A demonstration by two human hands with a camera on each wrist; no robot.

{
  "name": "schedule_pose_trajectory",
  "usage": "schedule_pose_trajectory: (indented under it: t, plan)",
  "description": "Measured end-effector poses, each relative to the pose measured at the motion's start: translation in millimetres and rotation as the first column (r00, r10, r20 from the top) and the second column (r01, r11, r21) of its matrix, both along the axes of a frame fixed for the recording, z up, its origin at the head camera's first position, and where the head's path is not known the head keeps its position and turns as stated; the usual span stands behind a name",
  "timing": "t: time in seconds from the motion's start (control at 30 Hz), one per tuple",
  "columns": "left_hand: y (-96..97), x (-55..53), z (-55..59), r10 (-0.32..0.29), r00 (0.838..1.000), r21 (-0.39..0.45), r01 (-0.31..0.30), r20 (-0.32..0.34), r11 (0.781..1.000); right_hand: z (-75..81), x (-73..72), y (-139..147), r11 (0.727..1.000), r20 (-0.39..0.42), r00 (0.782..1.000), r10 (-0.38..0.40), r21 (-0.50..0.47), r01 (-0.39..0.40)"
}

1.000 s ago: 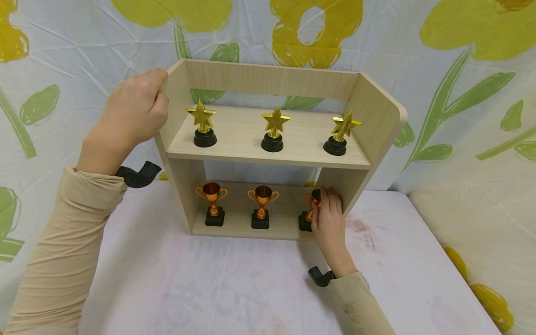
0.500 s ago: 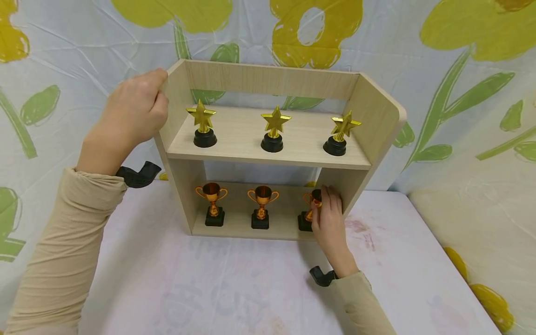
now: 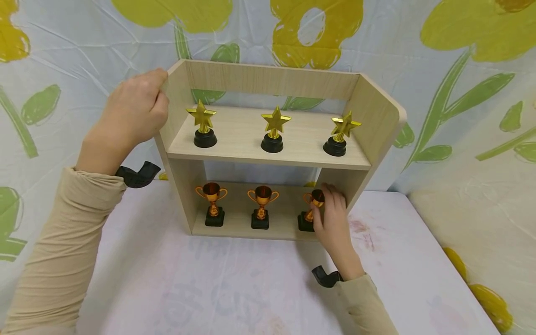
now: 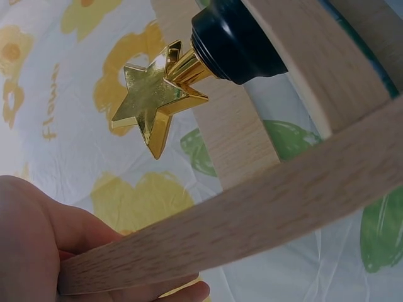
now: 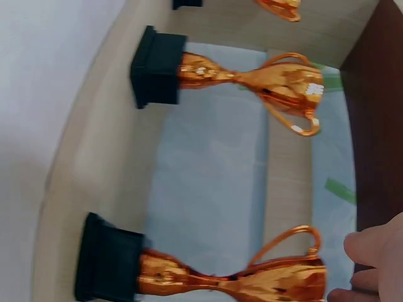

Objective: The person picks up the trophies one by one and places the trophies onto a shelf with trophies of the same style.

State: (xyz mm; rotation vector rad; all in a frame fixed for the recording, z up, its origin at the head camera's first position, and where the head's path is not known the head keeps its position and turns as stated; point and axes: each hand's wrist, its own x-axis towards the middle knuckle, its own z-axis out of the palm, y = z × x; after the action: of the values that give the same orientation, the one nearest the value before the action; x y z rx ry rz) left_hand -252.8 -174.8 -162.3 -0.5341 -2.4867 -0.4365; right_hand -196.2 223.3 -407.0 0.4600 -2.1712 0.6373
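A two-tier light wooden shelf (image 3: 272, 81) stands on the table. My left hand (image 3: 130, 109) grips the upper edge of its left side panel (image 4: 227, 223), thumb and fingers on either side in the left wrist view. On the lower tier, my right hand (image 3: 335, 225) is beside the rightmost orange-gold trophy cup (image 3: 308, 223), partly covering it in the head view. In the right wrist view, the fingers (image 5: 371, 245) sit just off the rim of that upright cup (image 5: 277, 282). Two matching cups, one in the middle (image 3: 262, 196) and one on the left (image 3: 213, 211), line the same tier.
Three gold star trophies on black bases stand on the upper tier: left (image 3: 204, 137), middle (image 3: 273, 143) and right (image 3: 336, 146). A pale cloth covers the table (image 3: 234, 279). Behind the shelf hangs a flower-printed cloth (image 3: 385, 28).
My right hand has shifted slightly right, uncovering more of the rightmost trophy cup, which stays about in place. My left hand and the shelf have not moved.
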Motion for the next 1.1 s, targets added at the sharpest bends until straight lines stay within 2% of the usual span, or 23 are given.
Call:
schedule_pose_trajectory:
  t: [0.2,0.4,0.73,0.83,1.07,1.1]
  plan:
    - [0.9,2.4,0.4,0.007,1.000,-0.011,-0.007,0.023,1.000,16.1,9.5,-1,0.999,-0.018,0.999,0.036,-0.027,-0.037]
    - [0.7,3.0,3.0,-0.012,0.999,-0.035,0.013,0.031,0.999,28.1,23.6,1,0.998,-0.026,0.998,0.050,-0.047,-0.051]
    - [-4.8,2.8,9.6,-0.024,1.000,-0.157,0.027,0.020,0.987,42.1,35.0,-1,0.991,-0.015,0.995,0.096,-0.087,-0.097]
    - [-5.7,3.4,13.0,-0.018,0.999,-0.165,0.022,0.029,0.986,49.6,38.6,-2,0.987,-0.018,0.993,0.119,-0.110,-0.120]
    - [-5.3,13.0,24.4,-0.008,0.999,-0.157,0.001,-0.044,0.988,67.7,47.1,-2,0.978,-0.060,0.987,0.151,-0.138,-0.158]
    - [-5.4,15.3,25.8,-0.003,0.999,-0.161,-0.003,-0.038,0.987,69.8,48.6,-1,0.977,-0.058,0.987,0.153,-0.142,-0.160]
